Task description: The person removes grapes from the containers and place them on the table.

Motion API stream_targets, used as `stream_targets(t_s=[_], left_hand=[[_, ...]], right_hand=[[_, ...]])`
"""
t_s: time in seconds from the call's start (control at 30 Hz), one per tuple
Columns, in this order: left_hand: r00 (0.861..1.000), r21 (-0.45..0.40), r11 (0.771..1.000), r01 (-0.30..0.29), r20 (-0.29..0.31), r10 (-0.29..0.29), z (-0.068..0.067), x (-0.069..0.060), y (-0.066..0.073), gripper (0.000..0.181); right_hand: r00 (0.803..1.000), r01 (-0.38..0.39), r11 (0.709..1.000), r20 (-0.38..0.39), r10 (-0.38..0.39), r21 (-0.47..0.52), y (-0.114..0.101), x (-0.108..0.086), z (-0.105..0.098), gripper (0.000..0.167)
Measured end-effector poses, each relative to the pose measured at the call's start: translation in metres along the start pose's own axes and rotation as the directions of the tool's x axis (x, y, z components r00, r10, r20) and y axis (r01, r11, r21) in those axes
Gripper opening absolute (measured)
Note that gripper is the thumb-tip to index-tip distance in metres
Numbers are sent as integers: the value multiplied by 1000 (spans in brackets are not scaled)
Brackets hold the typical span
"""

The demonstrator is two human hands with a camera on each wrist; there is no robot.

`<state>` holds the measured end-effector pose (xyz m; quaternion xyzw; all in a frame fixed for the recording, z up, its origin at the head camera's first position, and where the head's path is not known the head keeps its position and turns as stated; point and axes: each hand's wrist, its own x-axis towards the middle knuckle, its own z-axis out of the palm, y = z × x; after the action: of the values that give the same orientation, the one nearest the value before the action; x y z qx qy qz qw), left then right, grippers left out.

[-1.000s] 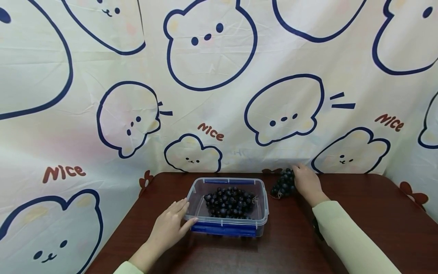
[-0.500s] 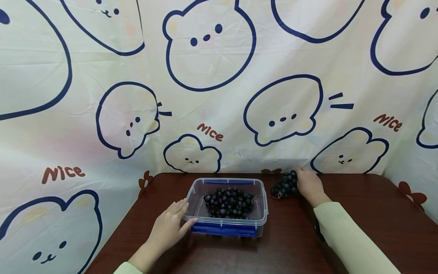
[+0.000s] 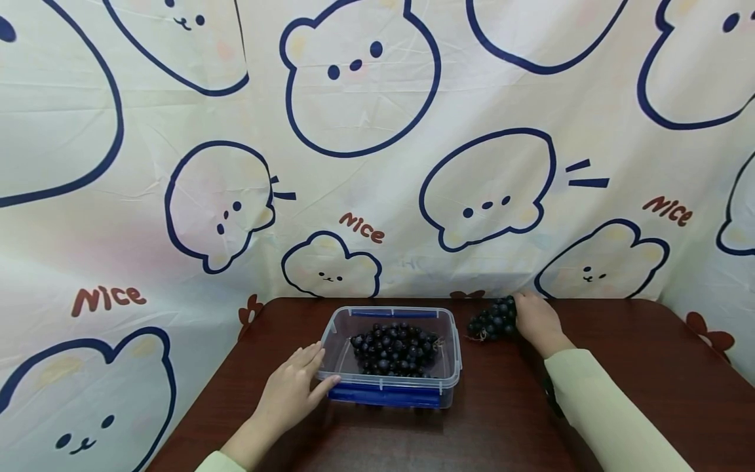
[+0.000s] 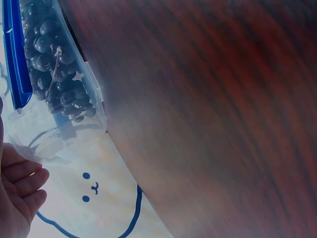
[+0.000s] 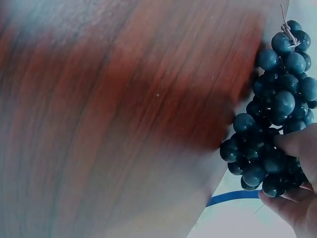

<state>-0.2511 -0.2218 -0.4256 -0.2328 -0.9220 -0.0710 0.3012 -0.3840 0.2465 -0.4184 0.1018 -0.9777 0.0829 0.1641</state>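
Note:
A clear plastic box (image 3: 451, 393) with blue latches stands on the table, and dark grapes (image 3: 395, 351) lie inside it. My left hand (image 3: 289, 393) rests with fairly straight fingers on the box's left rim and near corner; the left wrist view shows its fingers (image 4: 29, 183) at the box's end. To the right of the box, my right hand (image 3: 538, 322) grips the right end of a second bunch of dark grapes (image 3: 492, 320). In the right wrist view, the thumb and fingers pinch the lower part of that bunch (image 5: 282, 101), whose stem sticks out at the top.
The dark red-brown wooden table (image 3: 495, 419) reaches back to a pale cloth (image 3: 389, 183) printed with blue-outlined cartoon animals and "Nice" lettering. The cloth also hangs at both sides. The box stands left of the right forearm.
My right hand has shifted slightly to the right and toward me, and the bunch it holds has tilted a little lower. My left hand and the box have stayed in place.

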Motion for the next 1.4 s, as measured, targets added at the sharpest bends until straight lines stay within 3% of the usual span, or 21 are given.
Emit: stream_targets(t_s=[0.33, 0.77, 1.4], left_hand=[[1000, 0, 1000, 8, 7, -8, 1, 0, -1, 59], [1000, 3, 1000, 16, 14, -17, 2, 0, 0, 58], [1000, 0, 1000, 22, 18, -22, 0, 0, 1, 58]], right_hand=[[999, 30, 1000, 35, -30, 4, 4, -1, -1, 35], [990, 33, 999, 135, -35, 18, 3, -4, -7, 53], [995, 16, 997, 98, -23, 72, 14, -7, -8, 56]])
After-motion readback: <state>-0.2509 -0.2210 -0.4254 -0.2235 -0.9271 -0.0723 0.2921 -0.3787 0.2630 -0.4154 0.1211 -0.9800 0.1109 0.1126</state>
